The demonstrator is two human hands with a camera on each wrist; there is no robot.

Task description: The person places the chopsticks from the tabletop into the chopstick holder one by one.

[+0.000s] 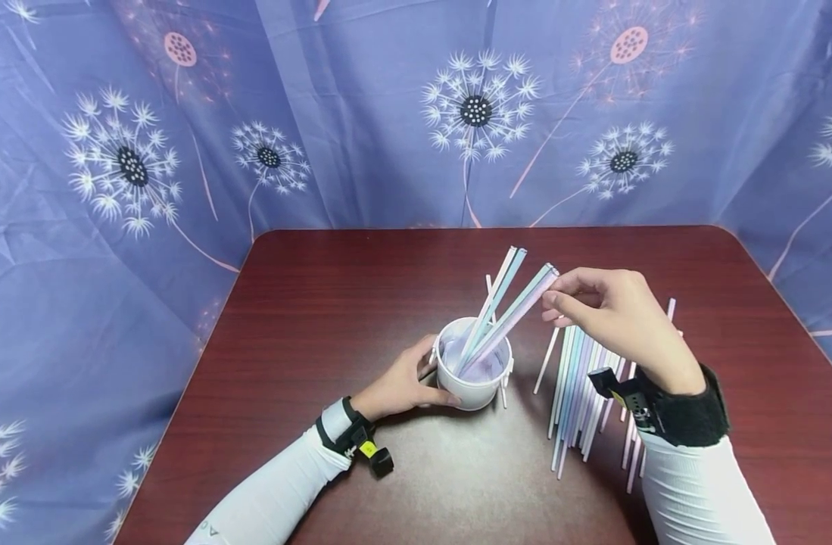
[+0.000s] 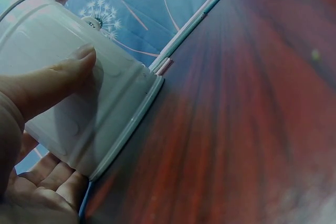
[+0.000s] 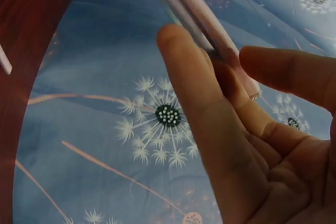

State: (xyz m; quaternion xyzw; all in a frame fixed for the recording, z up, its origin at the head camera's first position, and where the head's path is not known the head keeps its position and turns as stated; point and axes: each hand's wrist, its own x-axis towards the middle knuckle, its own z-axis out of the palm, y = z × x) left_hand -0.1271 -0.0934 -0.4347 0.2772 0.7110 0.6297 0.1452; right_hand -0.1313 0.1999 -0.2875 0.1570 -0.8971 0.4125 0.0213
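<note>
A small white bucket (image 1: pixel 475 393) stands on the table, and my left hand (image 1: pixel 405 382) grips its left side. In the left wrist view the thumb (image 2: pixel 63 80) lies along the bucket wall, with other fingers around the lower side. Several pastel straws, white, blue and purple, lean to the right out of the bucket. My right hand (image 1: pixel 613 310) pinches the upper ends of purple and blue-green straws (image 1: pixel 525 299), whose lower ends are inside the bucket. The right wrist view shows thumb and fingers at a pale purple straw (image 3: pixel 202 17).
Many loose straws (image 1: pixel 579 393) lie on the dark red table (image 1: pixel 334 280), below and beside the right forearm. A few more straws (image 1: pixel 489 286) lie behind the bucket. A blue dandelion-print cloth (image 1: pixel 375 113) hangs behind the table.
</note>
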